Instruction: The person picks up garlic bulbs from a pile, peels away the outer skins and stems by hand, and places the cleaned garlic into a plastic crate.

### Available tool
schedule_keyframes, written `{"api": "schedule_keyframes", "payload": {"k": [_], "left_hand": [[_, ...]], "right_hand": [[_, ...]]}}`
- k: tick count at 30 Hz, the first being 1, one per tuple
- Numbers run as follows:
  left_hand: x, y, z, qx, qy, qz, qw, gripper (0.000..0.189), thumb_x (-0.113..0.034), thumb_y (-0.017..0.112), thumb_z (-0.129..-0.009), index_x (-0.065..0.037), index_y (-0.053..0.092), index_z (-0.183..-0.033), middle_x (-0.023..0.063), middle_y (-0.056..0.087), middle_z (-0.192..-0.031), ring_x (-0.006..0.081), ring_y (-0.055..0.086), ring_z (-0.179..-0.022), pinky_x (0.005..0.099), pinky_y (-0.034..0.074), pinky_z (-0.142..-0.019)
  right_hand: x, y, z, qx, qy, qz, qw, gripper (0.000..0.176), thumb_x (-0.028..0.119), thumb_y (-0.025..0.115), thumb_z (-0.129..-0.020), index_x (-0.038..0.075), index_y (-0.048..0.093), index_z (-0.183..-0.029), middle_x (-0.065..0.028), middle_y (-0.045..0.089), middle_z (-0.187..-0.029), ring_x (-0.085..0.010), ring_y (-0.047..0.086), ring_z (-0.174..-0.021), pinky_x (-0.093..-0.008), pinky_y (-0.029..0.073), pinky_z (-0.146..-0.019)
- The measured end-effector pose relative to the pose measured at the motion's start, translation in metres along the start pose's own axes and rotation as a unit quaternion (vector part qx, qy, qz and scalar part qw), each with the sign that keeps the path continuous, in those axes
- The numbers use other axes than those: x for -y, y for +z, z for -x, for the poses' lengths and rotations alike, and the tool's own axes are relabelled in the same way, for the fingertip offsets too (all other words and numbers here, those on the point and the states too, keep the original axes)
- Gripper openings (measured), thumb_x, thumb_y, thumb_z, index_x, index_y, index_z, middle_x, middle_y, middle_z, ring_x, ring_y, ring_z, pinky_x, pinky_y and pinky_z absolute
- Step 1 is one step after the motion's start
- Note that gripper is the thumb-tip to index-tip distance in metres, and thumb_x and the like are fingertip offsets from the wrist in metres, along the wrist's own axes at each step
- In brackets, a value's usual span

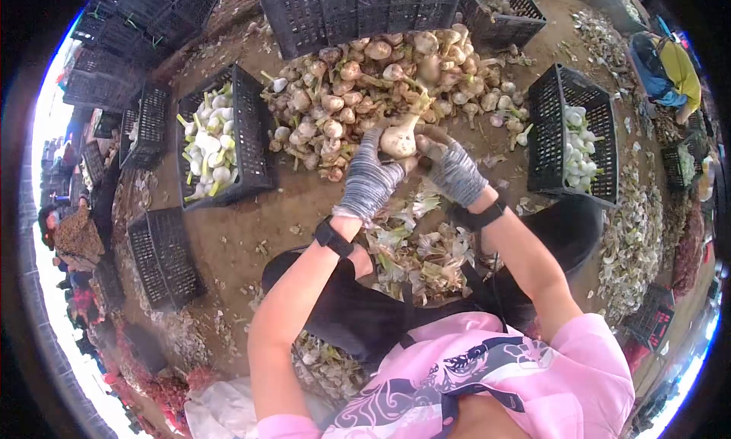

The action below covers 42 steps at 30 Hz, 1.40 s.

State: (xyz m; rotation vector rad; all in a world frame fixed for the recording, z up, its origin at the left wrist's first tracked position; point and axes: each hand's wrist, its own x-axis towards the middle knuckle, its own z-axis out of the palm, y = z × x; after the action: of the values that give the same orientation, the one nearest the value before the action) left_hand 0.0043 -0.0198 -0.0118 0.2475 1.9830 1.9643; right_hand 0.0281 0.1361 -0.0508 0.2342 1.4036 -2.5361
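Note:
My left hand [371,181], in a grey striped fingerless glove, has its fingers closed around the left side of a garlic bulb [398,141]. The bulb is whitish and round, and its stalk points up and to the right. My right hand [455,172], gloved the same way, has its fingers curled at the bulb's right side, with the thumb near its base. Just beyond both hands lies a heap of brownish, unpeeled garlic [333,104]. Loose peeled skins and leaves [419,252] cover the ground between my legs, below the hands.
Black crates with white garlic stand at the left [250,134] and right [547,130]. Another black crate [358,16] is behind the heap, and a dark crate [166,256] sits lower left. Other people [678,73] are at the far right and far left [78,233].

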Motion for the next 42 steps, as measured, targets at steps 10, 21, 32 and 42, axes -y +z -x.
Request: {"api": "schedule_keyframes", "payload": {"k": [10,21,32,42], "left_hand": [[-0.024,0.027,0.019,-0.037,0.236,-0.274,0.932,0.068,-0.003,0.076,-0.058,-0.005,0.045,-0.119,0.0093,0.047,-0.116,0.0203,0.046,-0.108,0.0314,0.044,-0.089],[-0.017,0.024,0.014,0.021,0.09,0.04,0.995,0.066,0.0,0.075,-0.061,-0.004,0.044,-0.12,0.0076,0.048,-0.119,0.0193,0.049,-0.107,0.0325,0.042,-0.091],[-0.025,0.014,0.015,0.056,0.037,0.116,0.991,0.058,-0.015,0.073,-0.07,-0.003,0.045,-0.119,0.0093,0.052,-0.115,0.0174,0.05,-0.104,0.031,0.043,-0.09],[-0.028,0.017,0.006,-0.045,-0.263,0.376,0.887,0.052,-0.056,0.045,-0.081,-0.008,0.053,-0.099,0.0053,0.057,-0.074,0.0142,0.053,-0.05,0.0257,0.045,-0.039]], "right_hand": [[0.059,-0.003,0.033,-0.007,-0.177,0.311,0.934,0.036,0.022,0.054,-0.085,-0.004,0.049,-0.109,-0.0053,0.058,-0.095,-0.0139,0.053,-0.082,-0.0277,0.044,-0.076],[0.081,0.0,0.03,0.009,-0.055,0.277,0.959,0.031,0.024,0.059,-0.083,-0.002,0.057,-0.1,-0.0031,0.061,-0.086,-0.0038,0.05,-0.077,-0.0221,0.044,-0.066],[0.086,-0.004,0.028,0.039,-0.159,0.421,0.892,0.032,0.026,0.061,-0.082,-0.003,0.059,-0.096,-0.0041,0.062,-0.083,-0.0088,0.052,-0.075,-0.0269,0.045,-0.069],[0.067,0.006,0.034,0.07,-0.068,0.346,0.933,0.028,0.024,0.066,-0.076,0.0,0.062,-0.09,-0.0081,0.064,-0.077,-0.0158,0.058,-0.064,-0.0312,0.046,-0.061]]}}
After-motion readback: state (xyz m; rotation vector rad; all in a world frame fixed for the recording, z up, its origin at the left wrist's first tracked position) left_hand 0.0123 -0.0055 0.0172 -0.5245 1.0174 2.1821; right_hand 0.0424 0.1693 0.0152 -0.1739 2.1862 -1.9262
